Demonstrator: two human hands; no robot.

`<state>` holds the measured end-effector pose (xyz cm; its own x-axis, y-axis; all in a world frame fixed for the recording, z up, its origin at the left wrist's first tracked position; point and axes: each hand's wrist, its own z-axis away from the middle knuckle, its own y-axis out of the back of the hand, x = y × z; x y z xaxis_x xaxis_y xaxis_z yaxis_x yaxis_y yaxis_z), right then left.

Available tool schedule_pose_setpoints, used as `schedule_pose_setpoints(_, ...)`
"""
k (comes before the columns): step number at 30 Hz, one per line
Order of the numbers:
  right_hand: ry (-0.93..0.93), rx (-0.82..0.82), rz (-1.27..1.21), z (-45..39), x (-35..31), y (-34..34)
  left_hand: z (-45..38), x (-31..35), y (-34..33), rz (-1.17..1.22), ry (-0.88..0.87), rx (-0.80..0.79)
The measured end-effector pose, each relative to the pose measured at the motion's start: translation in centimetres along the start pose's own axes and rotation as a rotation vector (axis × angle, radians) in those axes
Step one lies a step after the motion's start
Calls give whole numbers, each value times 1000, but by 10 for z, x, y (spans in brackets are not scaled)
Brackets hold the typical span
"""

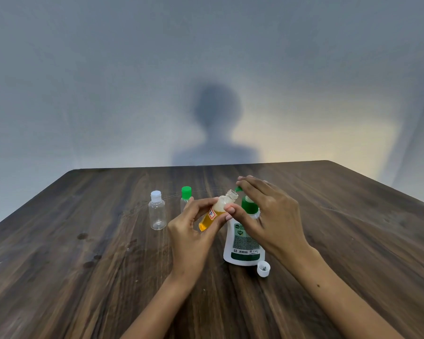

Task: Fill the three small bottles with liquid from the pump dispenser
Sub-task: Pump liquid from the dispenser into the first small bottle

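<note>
Three small bottles on wooden table point(59, 241), mid-table toward far edge. Left hand point(194, 231) grips open bottle point(217, 211) tilted, part-filled with orange liquid, mouth near pump spout. Right hand point(267, 211) lies with straight fingers on pump dispenser point(244, 243) head. White-capped bottle point(157, 211) and green-capped bottle point(186, 199) stand left of it, empty. Loose white cap point(263, 268) beside dispenser base, nearer front edge.

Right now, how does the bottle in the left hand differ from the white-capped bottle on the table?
The held bottle is uncapped, tilted toward the pump dispenser, and partly filled with orange liquid; the left hand grips it. The white-capped bottle stands upright on the table, closed, empty-looking and untouched. The held one carries a label; the other looks bare. Both are small clear bottles.
</note>
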<state>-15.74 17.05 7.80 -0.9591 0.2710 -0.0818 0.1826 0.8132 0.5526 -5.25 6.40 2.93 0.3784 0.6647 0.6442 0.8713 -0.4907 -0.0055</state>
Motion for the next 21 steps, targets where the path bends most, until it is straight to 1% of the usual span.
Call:
schedule_pose_setpoints(3, -3, -16, 22, 3, 0, -2, 0, -2, 0, -12, 10, 5)
schedule_pose_setpoints(7, 5, 2, 9, -1, -1, 1, 0, -1, 0, -1, -12, 19)
schedule_pose_setpoints(21, -5, 6, 24, 1, -5, 4, 1, -3, 0, -25, -38, 0)
